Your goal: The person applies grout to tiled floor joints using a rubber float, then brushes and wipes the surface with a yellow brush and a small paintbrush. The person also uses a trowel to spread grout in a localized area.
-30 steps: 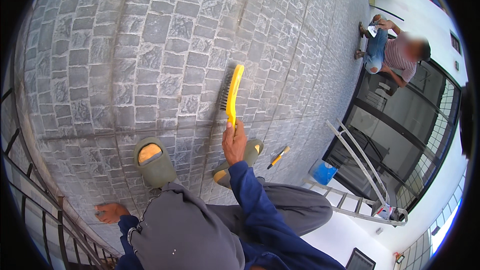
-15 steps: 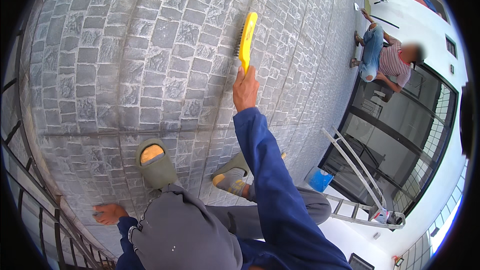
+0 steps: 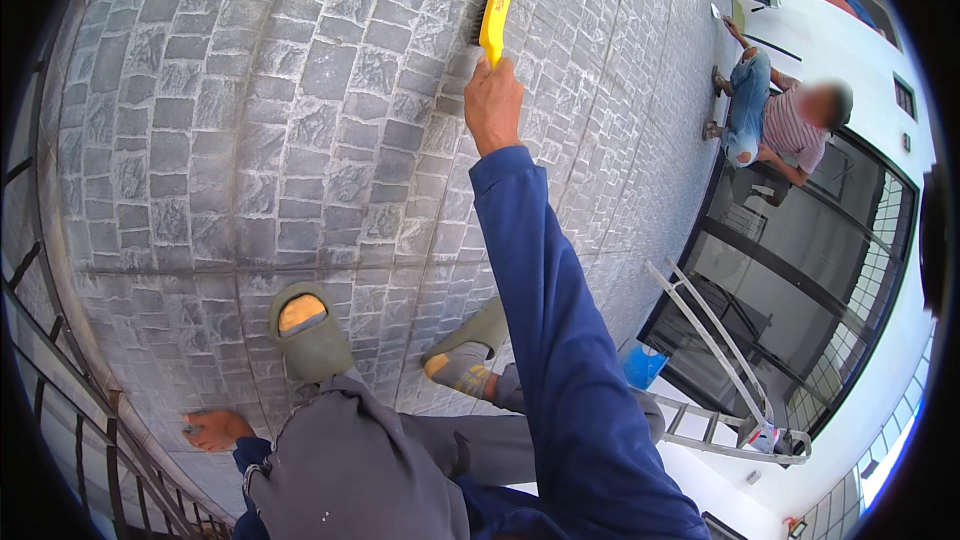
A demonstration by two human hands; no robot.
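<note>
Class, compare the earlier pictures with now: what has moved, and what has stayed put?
The right hand has moved the yellow brush farther from the body, up the picture and slightly right. The right sleeve now covers the spot where a small paintbrush showed. The co-worker's hand has swung out from the knee. Nothing was visibly grasped or released. The left hand, left slipper and ladder stayed put.

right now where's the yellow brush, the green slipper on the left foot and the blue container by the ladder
Yellow brush (image 3: 497, 16): head view, middle of its body.
Green slipper (image 3: 316, 350): head view, on its upper.
Blue container (image 3: 643, 366): head view, on its visible side.
</note>
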